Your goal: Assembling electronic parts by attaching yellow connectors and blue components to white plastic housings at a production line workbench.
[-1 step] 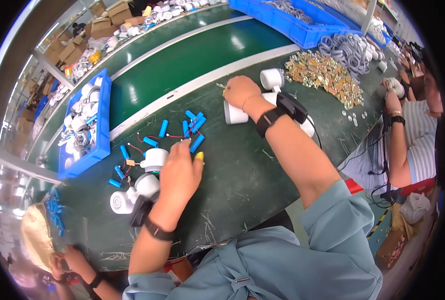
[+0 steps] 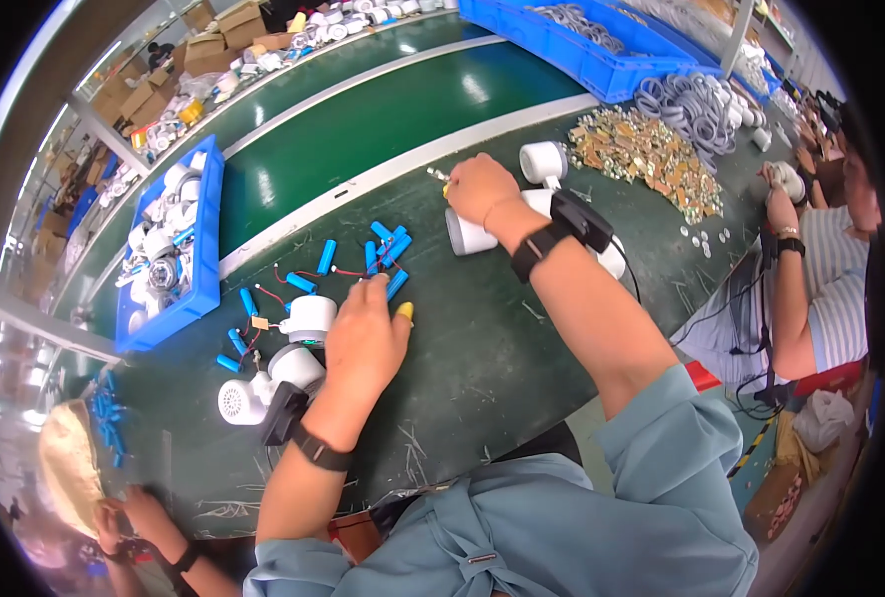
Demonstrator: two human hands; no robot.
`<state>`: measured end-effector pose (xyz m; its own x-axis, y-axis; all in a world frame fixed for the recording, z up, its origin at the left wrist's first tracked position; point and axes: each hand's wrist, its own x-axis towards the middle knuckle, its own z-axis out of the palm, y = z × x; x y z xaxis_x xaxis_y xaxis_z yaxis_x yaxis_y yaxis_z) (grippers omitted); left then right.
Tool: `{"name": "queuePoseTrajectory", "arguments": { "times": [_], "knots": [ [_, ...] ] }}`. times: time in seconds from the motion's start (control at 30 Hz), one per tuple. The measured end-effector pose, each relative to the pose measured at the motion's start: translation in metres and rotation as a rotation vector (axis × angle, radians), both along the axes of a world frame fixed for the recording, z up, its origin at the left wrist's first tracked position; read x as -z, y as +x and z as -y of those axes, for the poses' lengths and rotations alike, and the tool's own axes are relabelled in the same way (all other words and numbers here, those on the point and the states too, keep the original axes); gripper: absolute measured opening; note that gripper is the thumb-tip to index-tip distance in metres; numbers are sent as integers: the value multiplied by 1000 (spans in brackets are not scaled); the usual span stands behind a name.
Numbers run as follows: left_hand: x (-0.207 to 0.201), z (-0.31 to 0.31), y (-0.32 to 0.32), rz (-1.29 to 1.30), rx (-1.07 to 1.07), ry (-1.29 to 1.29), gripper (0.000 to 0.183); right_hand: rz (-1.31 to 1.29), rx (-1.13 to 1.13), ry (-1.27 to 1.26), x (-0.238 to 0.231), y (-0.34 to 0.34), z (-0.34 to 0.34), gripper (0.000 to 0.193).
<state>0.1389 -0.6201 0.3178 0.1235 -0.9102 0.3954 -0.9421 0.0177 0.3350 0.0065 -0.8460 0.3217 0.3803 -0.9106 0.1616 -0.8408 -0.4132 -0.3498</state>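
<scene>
My left hand point(image 2: 366, 336) is open over the dark green table, its fingers stretched toward a cluster of blue cylindrical batteries point(image 2: 396, 286). A yellow cover is on its thumb. Beside it lie a white round housing with wires point(image 2: 310, 320) and a white two-headed lamp-like unit point(image 2: 243, 401) with a perforated face. My right hand point(image 2: 484, 191) is closed, with a small pale metallic piece point(image 2: 437, 174) sticking out past its fingertips; its exact kind is unclear. Under and beside that hand are white cylindrical housings point(image 2: 470, 237), partly covered by the hand and wrist.
A blue crate point(image 2: 210, 269) of white parts stands at the left. A pile of small brown-and-silver boards point(image 2: 646, 159) and grey rings point(image 2: 696, 114) lie at the right, below a large blue tray point(image 2: 601, 75). Co-workers' hands point(image 2: 154, 517) show at lower left and far right.
My left hand has shifted slightly right. The small piece in my right hand has tilted and shows more; the right hand is otherwise nearly in place.
</scene>
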Motion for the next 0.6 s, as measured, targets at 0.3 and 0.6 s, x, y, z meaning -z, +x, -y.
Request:
{"name": "queuePoseTrajectory", "arguments": {
  "times": [0.3, 0.6],
  "knots": [
    [-17, -85, 0, -17, 249, 292, 36, 489, -556, 341, -34, -65, -131, 19],
    [-23, -97, -2, -223, 219, 115, 44, 794, -622, 901, 3, -113, -193, 40]
  ]
}}
